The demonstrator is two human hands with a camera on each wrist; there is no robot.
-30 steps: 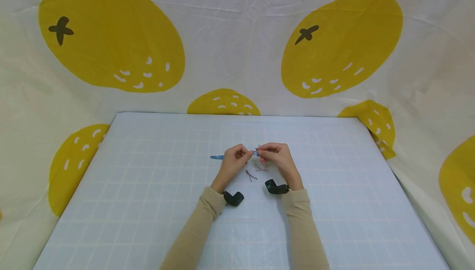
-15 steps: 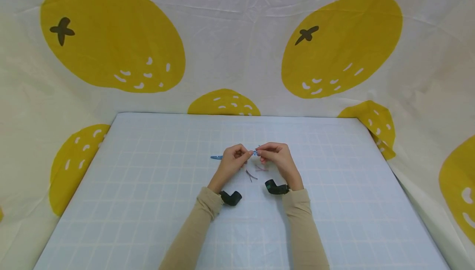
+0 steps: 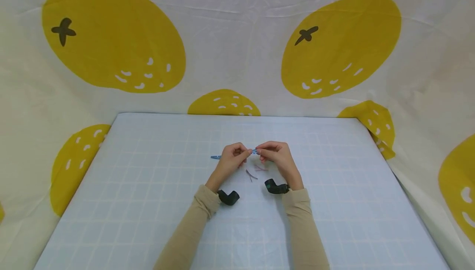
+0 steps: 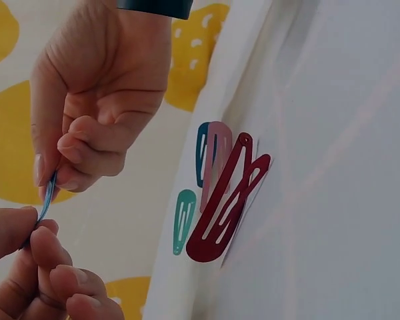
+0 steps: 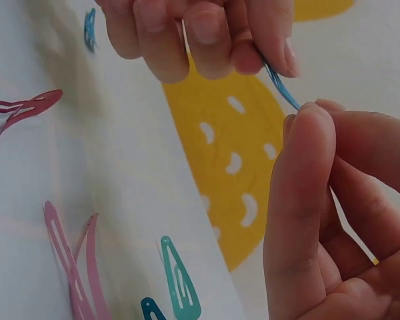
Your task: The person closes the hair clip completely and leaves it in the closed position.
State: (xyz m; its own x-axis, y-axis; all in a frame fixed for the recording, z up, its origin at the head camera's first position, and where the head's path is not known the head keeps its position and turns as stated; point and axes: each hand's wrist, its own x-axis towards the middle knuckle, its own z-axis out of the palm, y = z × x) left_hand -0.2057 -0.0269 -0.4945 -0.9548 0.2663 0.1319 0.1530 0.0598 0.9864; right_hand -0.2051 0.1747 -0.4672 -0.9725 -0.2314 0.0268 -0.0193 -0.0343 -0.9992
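Observation:
Above the table, both hands pinch one blue snap hair clip [image 3: 254, 151], seen edge-on and slightly bowed in the right wrist view. My left hand [image 3: 231, 159] has one end between thumb and forefinger. The other end is between the thumb and forefinger of my right hand [image 3: 277, 156]. Fingertips cover both ends. On the table below lie a dark red clip [image 4: 220, 220] and a pink clip [image 5: 73, 267], both with arms spread apart. Beyond them are a green clip [image 4: 184, 223] and a dark teal clip [image 4: 202, 150]. Another blue clip [image 3: 215, 157] lies left of my left hand.
The table [image 3: 148, 204] wears a pale blue checked cover. Behind it hangs a white cloth [image 3: 233, 47] printed with big yellow fruit. Black wrist cameras sit on the left wrist [image 3: 229, 198] and the right wrist [image 3: 276, 186].
My left wrist and forearm have shifted a little to the left. Both hands have risen slightly with the blue hair clip between them. The clips on the table have stayed put.

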